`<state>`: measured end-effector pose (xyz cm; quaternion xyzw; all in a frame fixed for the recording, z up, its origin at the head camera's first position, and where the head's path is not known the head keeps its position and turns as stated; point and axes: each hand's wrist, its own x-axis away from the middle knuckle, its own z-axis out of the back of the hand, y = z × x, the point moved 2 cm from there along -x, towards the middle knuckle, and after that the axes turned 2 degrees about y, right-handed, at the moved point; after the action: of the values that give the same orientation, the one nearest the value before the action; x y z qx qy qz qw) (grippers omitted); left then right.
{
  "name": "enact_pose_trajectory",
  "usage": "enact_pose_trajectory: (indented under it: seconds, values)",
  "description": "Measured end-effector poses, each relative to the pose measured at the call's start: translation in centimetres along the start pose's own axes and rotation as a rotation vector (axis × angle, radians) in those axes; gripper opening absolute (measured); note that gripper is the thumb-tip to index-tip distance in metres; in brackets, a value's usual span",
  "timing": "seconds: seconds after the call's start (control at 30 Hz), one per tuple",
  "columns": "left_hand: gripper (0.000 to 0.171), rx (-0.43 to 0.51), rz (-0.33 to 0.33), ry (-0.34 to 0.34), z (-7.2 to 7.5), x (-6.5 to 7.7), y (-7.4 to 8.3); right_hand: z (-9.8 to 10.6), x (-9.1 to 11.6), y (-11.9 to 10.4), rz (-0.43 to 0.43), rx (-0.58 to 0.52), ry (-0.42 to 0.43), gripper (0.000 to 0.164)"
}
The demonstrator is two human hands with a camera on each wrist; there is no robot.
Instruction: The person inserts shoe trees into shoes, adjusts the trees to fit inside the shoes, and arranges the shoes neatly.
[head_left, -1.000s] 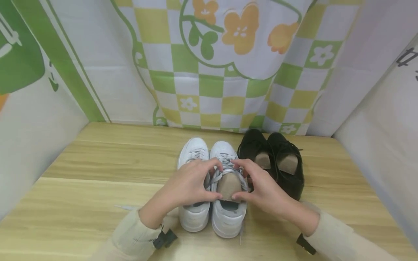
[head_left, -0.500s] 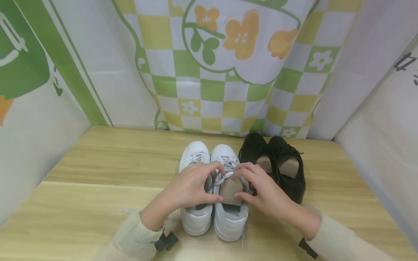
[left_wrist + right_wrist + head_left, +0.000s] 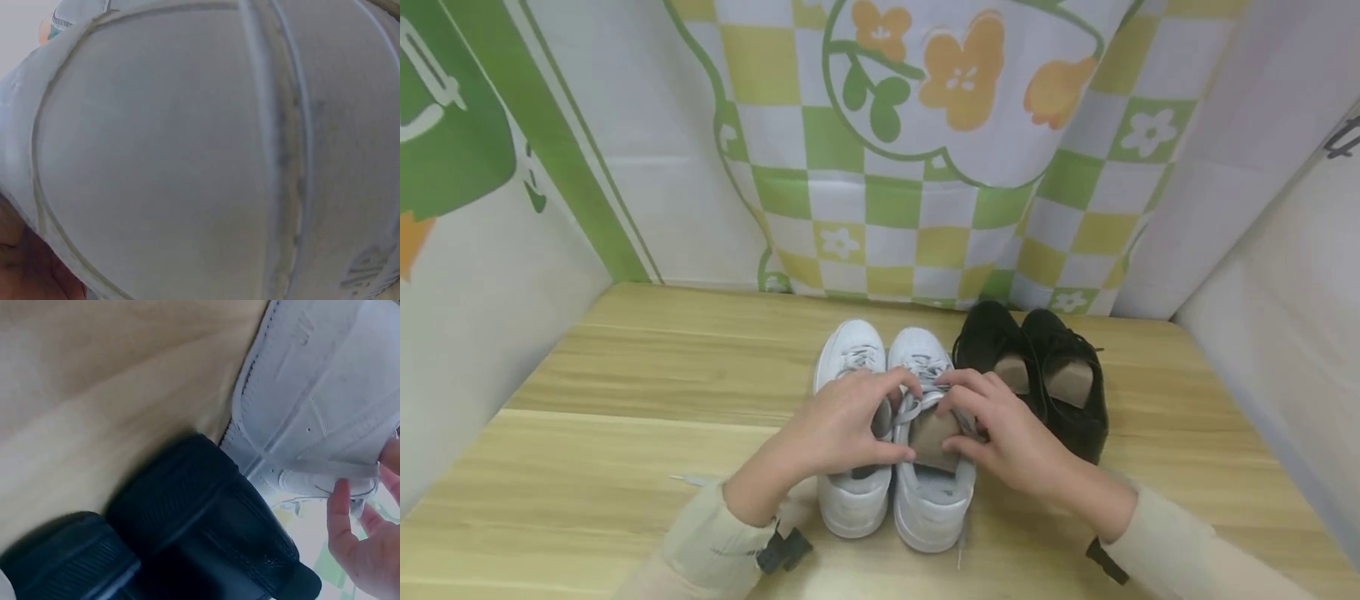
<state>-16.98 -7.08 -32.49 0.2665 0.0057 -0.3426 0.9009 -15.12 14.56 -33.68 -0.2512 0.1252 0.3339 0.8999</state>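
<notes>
In the head view my left hand (image 3: 838,423) arches over the left white sneaker (image 3: 854,342) to the right white sneaker (image 3: 934,521), its fingers bent at the shoelace (image 3: 906,412). From the other side my right hand (image 3: 1006,429) also has curled fingers at this lacing, with its thumb next to the tan insert (image 3: 934,440) in the shoe's opening. The fingertips are partly hidden. The left wrist view is filled by a sneaker's white heel side (image 3: 156,150). In the right wrist view, right fingers (image 3: 340,515) reach the sneaker's upper edge.
A pair of black shoes (image 3: 1078,429) with tan inserts stands right of the sneakers, close to my right hand. The wooden surface (image 3: 700,350) meets a patterned curtain (image 3: 887,200) behind. A loose lace end (image 3: 694,479) lies left; another (image 3: 960,550) hangs by the right heel.
My right fingers and thumb have curled a little closer over the opening. The insert's lower edge now slants instead of lying level. My left hand holds nearly the same pose.
</notes>
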Motion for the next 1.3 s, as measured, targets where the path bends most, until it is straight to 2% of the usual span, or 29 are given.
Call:
enact_pose_trajectory:
  seconds: [0.27, 0.47, 0.57, 0.67, 0.83, 1.0, 1.17, 1.3]
  values:
    - [0.059, -0.008, -0.011, 0.004, 0.1, 0.0, 0.1, 0.0, -0.2, 0.2, 0.063, 0.042, 0.016, 0.028]
    - [0.058, -0.004, -0.016, 0.003, 0.0, 0.0, 0.0, 0.0, -0.3, 0.3, 0.038, 0.028, 0.011, 0.025]
    - [0.059, -0.005, -0.019, 0.001, -0.1, 0.1, -0.1, 0.0, -0.4, 0.3, -0.015, -0.013, 0.001, 0.032]
    - [0.059, -0.005, -0.022, -0.001, -0.1, 0.1, -0.1, 0.2, -0.7, 0.1, -0.082, -0.029, -0.019, 0.045]
    - [0.059, -0.006, -0.022, 0.005, -0.1, 0.0, -0.1, 0.0, -1.5, -0.5, -0.158, 0.038, -0.056, 0.073]
    - [0.058, -0.007, -0.028, 0.008, -0.1, 0.0, -0.1, -0.8, -1.6, -0.9, -0.226, 0.095, -0.057, 0.09]
    - [0.058, -0.01, -0.041, 0.018, -0.1, 0.0, -0.1, -1.2, -1.5, -0.9, -0.246, 0.097, -0.026, 0.096]
    - [0.059, -0.015, -0.038, 0.019, -0.1, 0.1, -0.1, -1.5, -1.5, -0.6, -0.245, 0.078, -0.011, 0.091]
